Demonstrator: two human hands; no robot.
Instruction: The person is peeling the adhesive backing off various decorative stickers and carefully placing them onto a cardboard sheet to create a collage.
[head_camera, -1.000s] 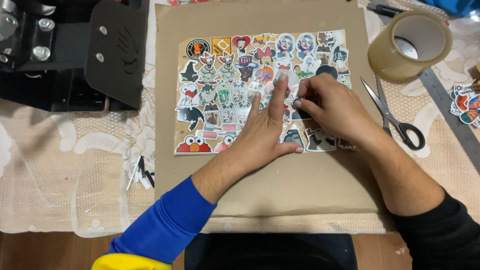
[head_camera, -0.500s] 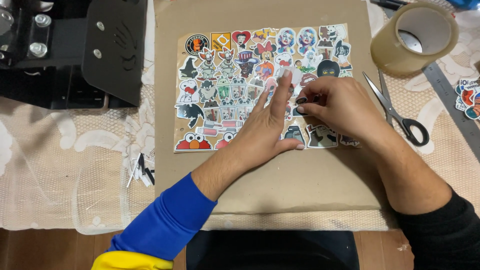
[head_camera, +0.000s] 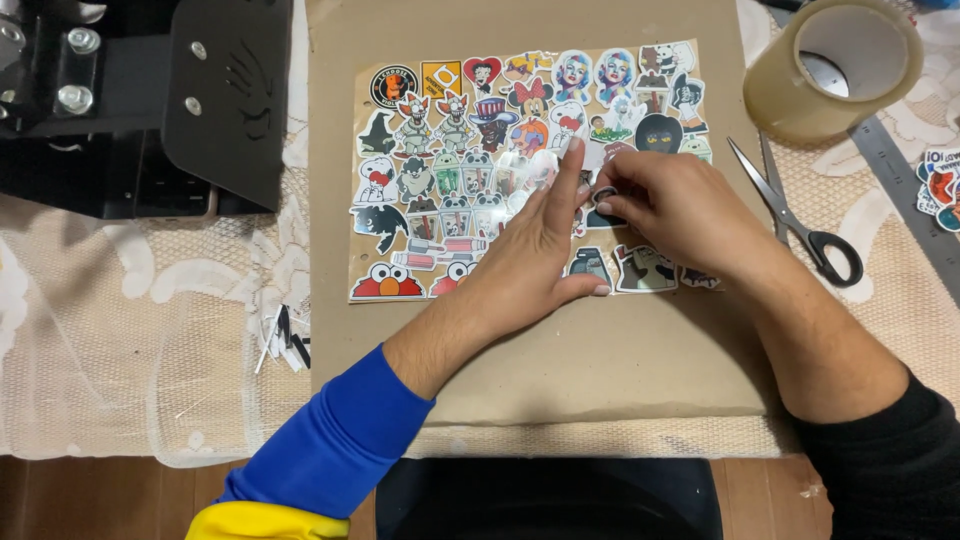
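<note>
A brown cardboard sheet (head_camera: 600, 350) lies on the table, with many colourful cartoon stickers (head_camera: 440, 150) laid out under a glossy clear film. My left hand (head_camera: 530, 255) rests flat on the stickers, fingers together and pointing up. My right hand (head_camera: 680, 205) is beside it, its fingertips pinching a small dark sticker (head_camera: 603, 197) at the middle of the layout. Both hands hide several stickers beneath them.
A roll of clear tape (head_camera: 832, 68) stands at the top right. Scissors (head_camera: 810, 230) lie right of the cardboard, beside a metal ruler (head_camera: 900, 180) and loose stickers (head_camera: 940, 185). A black machine (head_camera: 140, 100) fills the top left. Small paper scraps (head_camera: 283, 340) lie on the lace cloth.
Both hands have stayed in nearly the same place; my right fingertips shifted slightly on the small sticker while my left hand kept pressing flat.
</note>
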